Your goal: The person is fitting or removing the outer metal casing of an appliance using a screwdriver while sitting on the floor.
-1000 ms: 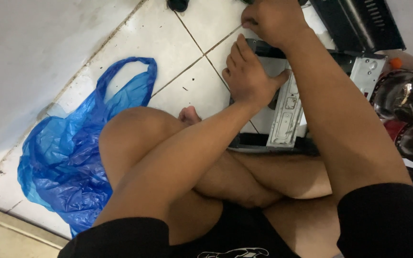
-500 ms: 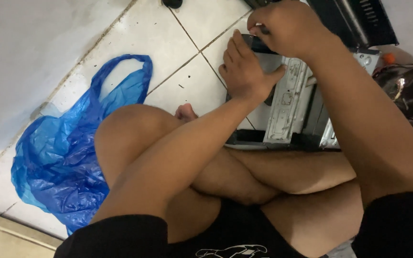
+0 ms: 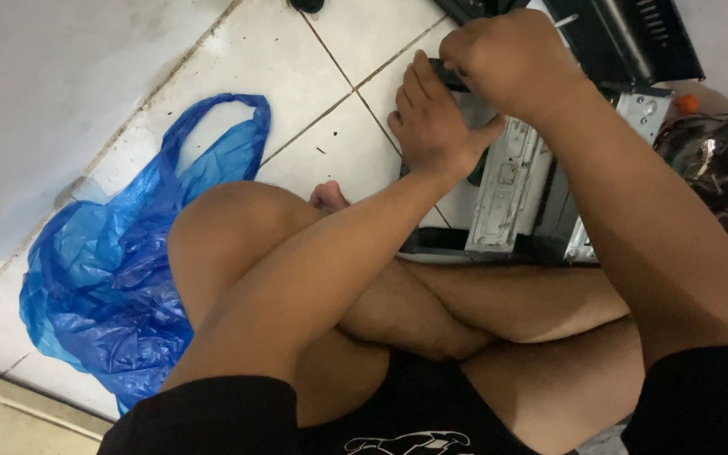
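I sit cross-legged on a white tiled floor [image 3: 322, 76]. In front of my legs lies a grey metal electronics chassis [image 3: 511, 194] with a dark frame. My left hand [image 3: 433, 126] rests flat on the chassis's left end, fingers together, holding it down. My right hand [image 3: 511, 63] is closed in a fist just above it, gripping something small and dark at the chassis's top edge; what it holds is hidden by the fingers.
A crumpled blue plastic bag [image 3: 120, 286] lies on the floor to my left. A black metal cover [image 3: 634, 42] sits behind the chassis. Dark shiny objects [image 3: 709, 152] lie at the right edge. A pale wall [image 3: 44, 109] runs along the left.
The view has shifted a little; both hands sit lower and further left in the picture. My left hand stays on the chassis and my right fist stays closed above it.
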